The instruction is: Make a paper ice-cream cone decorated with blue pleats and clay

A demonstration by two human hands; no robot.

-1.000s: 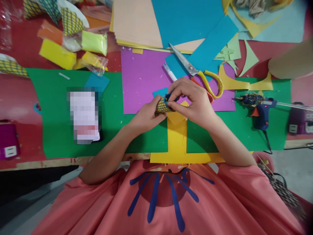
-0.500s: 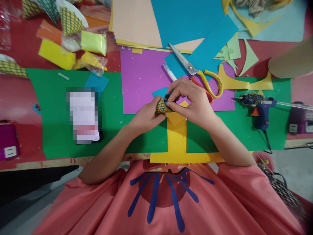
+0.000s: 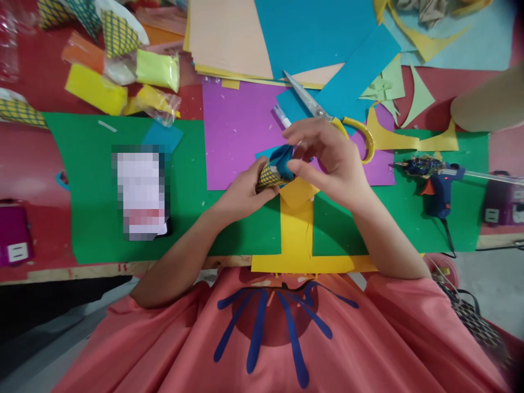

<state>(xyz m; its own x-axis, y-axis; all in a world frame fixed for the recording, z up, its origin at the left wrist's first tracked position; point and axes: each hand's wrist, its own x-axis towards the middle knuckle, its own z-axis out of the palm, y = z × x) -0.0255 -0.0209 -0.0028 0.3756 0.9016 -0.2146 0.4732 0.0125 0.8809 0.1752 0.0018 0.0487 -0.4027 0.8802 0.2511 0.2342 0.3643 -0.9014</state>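
A small cone (image 3: 270, 176) with a yellow and dark checked outside and a blue inside is in my left hand (image 3: 245, 191), its fingers wrapped round it. Its blue rim faces up and to the right. Beside that rim is my right hand (image 3: 327, 158), thumb and fingers apart and curved, with nothing visible between them. Under the hands lies a yellow paper strip (image 3: 297, 224). Scissors (image 3: 321, 112) with yellow and red handles lie partly behind my right hand, and a white-capped pen (image 3: 281, 116) is just left of them.
A blue glue gun (image 3: 440, 188) rests on the green sheet (image 3: 347, 234) at right. A phone (image 3: 141, 191) lies at left. Clay packets (image 3: 96, 89), a purple sheet (image 3: 229, 131), blue paper (image 3: 311, 33) and a beige cylinder (image 3: 491, 101) are farther back.
My right hand has opened and moved off the cone's rim, slightly to the right. More of the blue inside shows. My left hand still holds the cone.
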